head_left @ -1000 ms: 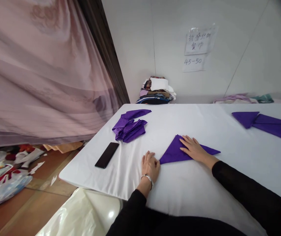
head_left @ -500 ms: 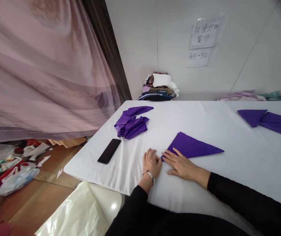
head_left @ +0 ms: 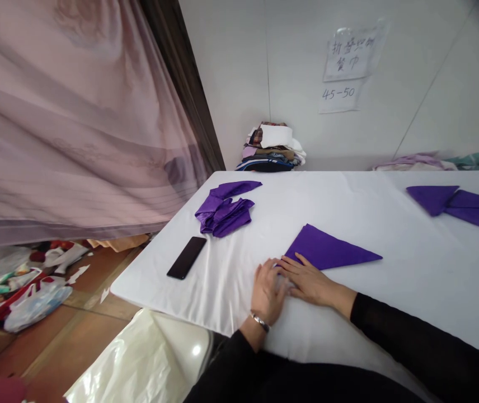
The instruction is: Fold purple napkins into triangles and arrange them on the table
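A purple napkin (head_left: 327, 247), folded into a flat triangle, lies on the white-covered table in front of me. My right hand (head_left: 310, 281) rests on its lower left edge, palm down with fingers stretched out. Curled fingers of my left hand (head_left: 269, 290) close on the napkin's left corner, right beside the right fingertips. That corner is mostly covered by the hands, and the left fingers are slightly blurred. A silver bracelet (head_left: 260, 321) circles the left wrist.
Crumpled purple cloth (head_left: 226, 212) and a black phone (head_left: 186, 258) lie to the left on the table (head_left: 374, 324). Another folded purple cloth (head_left: 474, 208) is at the right. Stacked clothes (head_left: 271, 150) sit behind the far edge. A pink curtain (head_left: 80, 123) hangs at left.
My left hand has shifted right, onto the triangle's left corner and up against my right fingers. My right hand and the napkin have hardly moved.
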The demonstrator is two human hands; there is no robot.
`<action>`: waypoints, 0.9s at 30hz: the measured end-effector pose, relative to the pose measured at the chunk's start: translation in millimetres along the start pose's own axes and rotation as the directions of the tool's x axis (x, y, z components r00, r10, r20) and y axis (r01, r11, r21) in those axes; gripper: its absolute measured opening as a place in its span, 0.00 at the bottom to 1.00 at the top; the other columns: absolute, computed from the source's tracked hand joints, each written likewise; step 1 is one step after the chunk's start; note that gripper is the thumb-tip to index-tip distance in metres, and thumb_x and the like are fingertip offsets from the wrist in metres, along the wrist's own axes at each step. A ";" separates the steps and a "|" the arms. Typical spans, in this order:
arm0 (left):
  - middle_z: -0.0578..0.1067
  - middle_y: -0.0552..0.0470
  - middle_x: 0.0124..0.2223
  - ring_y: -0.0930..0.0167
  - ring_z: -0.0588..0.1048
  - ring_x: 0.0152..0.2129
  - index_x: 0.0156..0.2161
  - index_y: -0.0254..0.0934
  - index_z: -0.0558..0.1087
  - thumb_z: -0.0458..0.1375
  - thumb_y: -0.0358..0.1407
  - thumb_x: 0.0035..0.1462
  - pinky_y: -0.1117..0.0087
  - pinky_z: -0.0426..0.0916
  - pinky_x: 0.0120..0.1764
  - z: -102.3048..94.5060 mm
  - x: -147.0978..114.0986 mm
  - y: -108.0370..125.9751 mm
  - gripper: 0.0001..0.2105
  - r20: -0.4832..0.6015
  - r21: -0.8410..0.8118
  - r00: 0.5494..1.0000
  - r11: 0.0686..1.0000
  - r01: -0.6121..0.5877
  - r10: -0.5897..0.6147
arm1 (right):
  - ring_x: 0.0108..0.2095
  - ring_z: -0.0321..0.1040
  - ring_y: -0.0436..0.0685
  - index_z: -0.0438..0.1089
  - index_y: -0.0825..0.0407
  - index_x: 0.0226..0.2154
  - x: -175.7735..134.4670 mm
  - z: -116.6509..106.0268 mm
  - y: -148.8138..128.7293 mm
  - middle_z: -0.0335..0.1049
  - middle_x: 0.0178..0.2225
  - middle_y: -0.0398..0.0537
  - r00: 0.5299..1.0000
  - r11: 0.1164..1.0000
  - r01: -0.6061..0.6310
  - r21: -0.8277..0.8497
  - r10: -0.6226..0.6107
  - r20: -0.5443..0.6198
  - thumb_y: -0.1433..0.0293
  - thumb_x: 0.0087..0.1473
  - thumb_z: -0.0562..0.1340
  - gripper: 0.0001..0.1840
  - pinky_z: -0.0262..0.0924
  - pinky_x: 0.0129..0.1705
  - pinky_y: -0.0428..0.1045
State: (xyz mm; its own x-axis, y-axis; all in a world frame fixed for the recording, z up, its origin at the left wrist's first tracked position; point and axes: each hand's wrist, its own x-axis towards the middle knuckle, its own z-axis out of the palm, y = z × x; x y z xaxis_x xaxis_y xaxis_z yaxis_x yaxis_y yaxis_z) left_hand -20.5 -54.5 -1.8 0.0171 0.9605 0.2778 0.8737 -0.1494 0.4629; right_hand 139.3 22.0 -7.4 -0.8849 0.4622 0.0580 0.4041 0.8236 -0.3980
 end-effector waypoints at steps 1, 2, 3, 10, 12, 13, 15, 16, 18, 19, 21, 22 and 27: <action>0.61 0.46 0.59 0.66 0.55 0.58 0.53 0.39 0.62 0.51 0.37 0.56 0.55 0.49 0.59 2.1 -0.1 7.9 0.18 0.056 -0.010 0.996 0.998 -0.069 0.070 | 0.62 0.36 0.60 0.44 0.44 0.61 0.5 2.2 1.3 0.44 0.62 0.49 1.000 1.000 0.000 0.004 0.000 0.001 0.57 0.57 0.51 0.31 0.28 0.60 0.64; 0.58 0.45 0.61 0.65 0.52 0.59 0.56 0.37 0.57 0.51 0.39 0.56 0.54 0.48 0.59 4.9 1.2 15.1 0.23 0.107 -0.019 0.986 0.992 -0.125 0.126 | 0.62 0.37 0.60 0.44 0.43 0.61 1.1 4.2 2.5 0.45 0.62 0.50 1.000 1.000 0.005 0.008 -0.005 0.001 0.58 0.57 0.52 0.31 0.28 0.60 0.64; 0.54 0.44 0.63 0.64 0.49 0.60 0.59 0.35 0.53 0.50 0.42 0.56 0.53 0.46 0.60 8.2 3.9 21.1 0.27 0.149 -0.023 0.975 0.987 -0.161 0.163 | 0.62 0.38 0.61 0.45 0.44 0.61 1.6 5.9 3.6 0.46 0.62 0.50 1.000 1.000 0.013 0.013 -0.013 -0.002 0.59 0.56 0.53 0.32 0.28 0.60 0.64; 0.43 0.41 0.65 0.64 0.39 0.61 0.62 0.28 0.45 0.43 0.49 0.58 0.53 0.41 0.61 28.4 30.2 25.8 0.33 0.258 -0.013 0.964 0.998 -0.068 0.070 | 0.62 0.36 0.61 0.45 0.47 0.61 4.6 5.8 2.6 0.44 0.63 0.50 0.997 0.999 0.002 0.051 0.002 -0.079 0.60 0.55 0.55 0.34 0.32 0.61 0.59; 0.42 0.41 0.65 0.65 0.37 0.61 0.62 0.28 0.43 0.41 0.50 0.59 0.55 0.41 0.61 30.5 31.7 23.2 0.34 0.254 -0.009 0.967 1.000 -0.003 0.005 | 0.62 0.35 0.60 0.43 0.47 0.62 4.7 5.7 1.6 0.41 0.63 0.50 0.996 0.999 0.002 0.045 0.002 -0.091 0.60 0.56 0.53 0.34 0.32 0.61 0.59; 0.41 0.41 0.65 0.65 0.37 0.61 0.62 0.28 0.43 0.41 0.50 0.59 0.56 0.42 0.61 31.3 31.6 22.5 0.34 0.254 -0.002 0.967 1.000 0.027 -0.026 | 0.62 0.35 0.59 0.42 0.48 0.62 4.4 5.8 1.4 0.40 0.63 0.50 0.995 0.999 -0.002 0.040 0.005 -0.095 0.61 0.56 0.53 0.34 0.32 0.61 0.59; 0.40 0.41 0.65 0.65 0.37 0.61 0.62 0.27 0.42 0.41 0.51 0.58 0.57 0.43 0.61 33.2 31.0 21.9 0.35 0.257 0.021 0.964 0.998 0.060 -0.064 | 0.62 0.34 0.59 0.41 0.48 0.62 2.5 5.7 2.5 0.39 0.63 0.51 0.995 0.999 -0.013 0.032 0.016 -0.097 0.61 0.56 0.53 0.34 0.31 0.61 0.60; 0.41 0.41 0.65 0.65 0.37 0.61 0.62 0.27 0.43 0.41 0.51 0.58 0.57 0.43 0.61 34.3 30.8 22.0 0.35 0.255 0.037 0.964 0.997 0.063 -0.070 | 0.62 0.34 0.59 0.40 0.47 0.62 0.6 5.1 4.1 0.39 0.63 0.50 0.995 0.999 -0.016 0.029 0.018 -0.093 0.61 0.56 0.53 0.34 0.31 0.61 0.60; 0.41 0.41 0.65 0.64 0.38 0.61 0.62 0.27 0.43 0.40 0.52 0.58 0.57 0.42 0.61 36.8 30.8 22.6 0.35 0.253 0.075 0.965 0.996 0.056 -0.073 | 0.62 0.35 0.59 0.38 0.47 0.62 -5.9 2.4 10.4 0.40 0.63 0.50 0.996 0.999 -0.026 0.024 0.028 -0.084 0.59 0.57 0.51 0.34 0.31 0.61 0.61; 0.42 0.41 0.65 0.64 0.39 0.61 0.62 0.27 0.44 0.40 0.52 0.58 0.57 0.42 0.61 38.2 31.0 22.9 0.35 0.254 0.098 0.964 0.994 0.051 -0.075 | 0.62 0.35 0.59 0.37 0.47 0.63 -10.7 0.2 15.4 0.40 0.63 0.50 0.996 0.999 -0.038 0.018 0.040 -0.085 0.58 0.58 0.49 0.34 0.30 0.61 0.61; 0.43 0.39 0.65 0.63 0.40 0.61 0.62 0.26 0.45 0.40 0.53 0.57 0.56 0.43 0.60 40.8 31.3 23.4 0.36 0.260 0.153 0.962 0.987 0.044 -0.083 | 0.62 0.35 0.60 0.38 0.49 0.63 -23.0 -5.6 28.8 0.41 0.63 0.52 0.992 0.997 -0.079 -0.008 0.078 -0.100 0.55 0.58 0.48 0.35 0.29 0.61 0.61; 0.43 0.39 0.64 0.62 0.40 0.61 0.62 0.26 0.45 0.40 0.54 0.57 0.56 0.44 0.60 42.0 31.2 23.6 0.37 0.264 0.182 0.960 0.982 0.041 -0.089 | 0.62 0.35 0.61 0.39 0.51 0.62 -30.0 -9.0 36.8 0.41 0.63 0.53 0.988 0.994 -0.109 -0.027 0.106 -0.114 0.53 0.58 0.47 0.36 0.29 0.61 0.61; 0.44 0.39 0.64 0.60 0.39 0.61 0.61 0.25 0.48 0.39 0.56 0.55 0.56 0.43 0.60 47.9 28.7 23.4 0.39 0.245 0.295 0.967 0.956 -0.008 -0.067 | 0.62 0.34 0.61 0.43 0.52 0.62 -56.6 -25.6 74.0 0.40 0.63 0.52 0.940 0.947 -0.303 -0.107 0.278 -0.200 0.49 0.56 0.46 0.37 0.30 0.61 0.61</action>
State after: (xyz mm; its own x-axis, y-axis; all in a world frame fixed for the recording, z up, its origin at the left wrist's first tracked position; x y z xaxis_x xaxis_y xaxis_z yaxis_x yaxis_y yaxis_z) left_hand 23.7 -19.1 -23.3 0.0769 0.9966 0.0309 0.9780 -0.0814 0.1920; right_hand 225.2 65.3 -16.7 -0.6727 0.7289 0.1273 0.6754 0.6752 -0.2966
